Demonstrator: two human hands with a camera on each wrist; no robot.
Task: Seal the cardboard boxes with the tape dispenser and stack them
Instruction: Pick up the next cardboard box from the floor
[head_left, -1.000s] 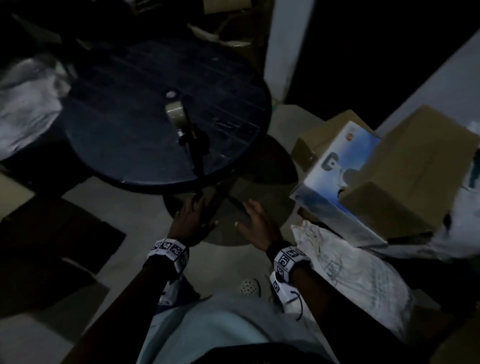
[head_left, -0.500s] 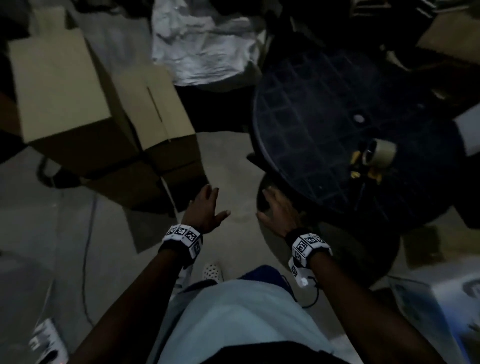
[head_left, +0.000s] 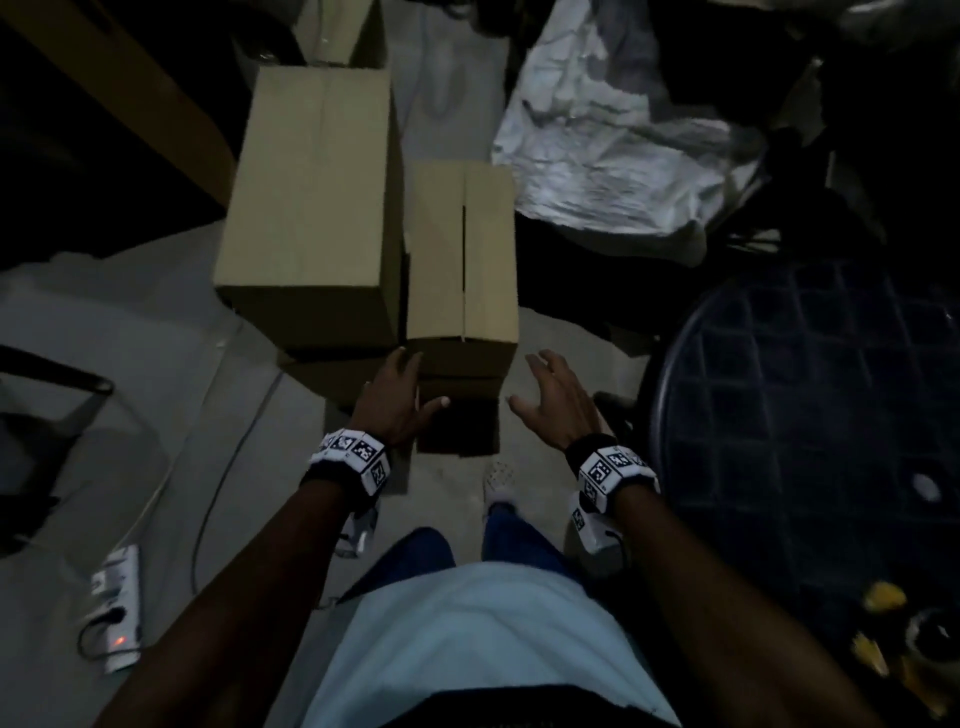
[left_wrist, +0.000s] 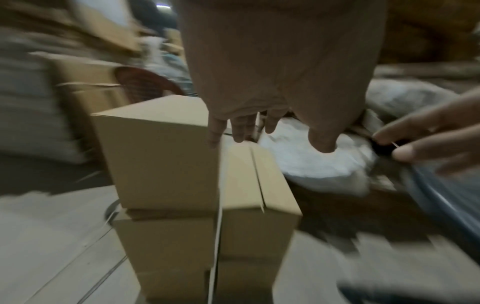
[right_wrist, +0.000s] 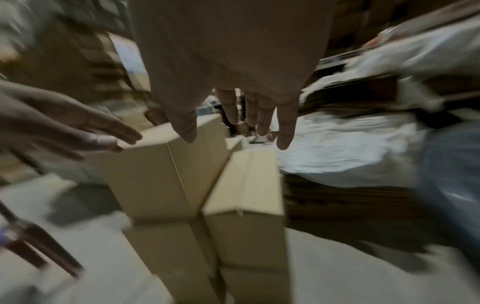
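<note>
Two stacks of brown cardboard boxes stand on the floor ahead. The taller left box (head_left: 311, 208) (left_wrist: 161, 152) (right_wrist: 155, 174) has a closed top. The lower right box (head_left: 462, 254) (left_wrist: 259, 181) (right_wrist: 246, 185) shows an untaped seam between its flaps. My left hand (head_left: 410, 384) (left_wrist: 259, 131) reaches with straight fingers to that box's near left corner; contact is unclear. My right hand (head_left: 535, 384) (right_wrist: 246, 127) hovers spread beside its near right corner, holding nothing. The tape dispenser (head_left: 924, 639) lies on the dark round table (head_left: 805, 415) at the far lower right.
A crumpled white sheet (head_left: 613, 145) lies behind and right of the boxes. A power strip (head_left: 117, 608) with a trailing cable sits on the floor at the left. A dark chair frame (head_left: 52, 395) stands further left. My foot (head_left: 498, 480) is just before the boxes.
My view has swung left from the table to the box stacks. Both empty hands have moved with it up to the lower box. The dispenser stays on the table.
</note>
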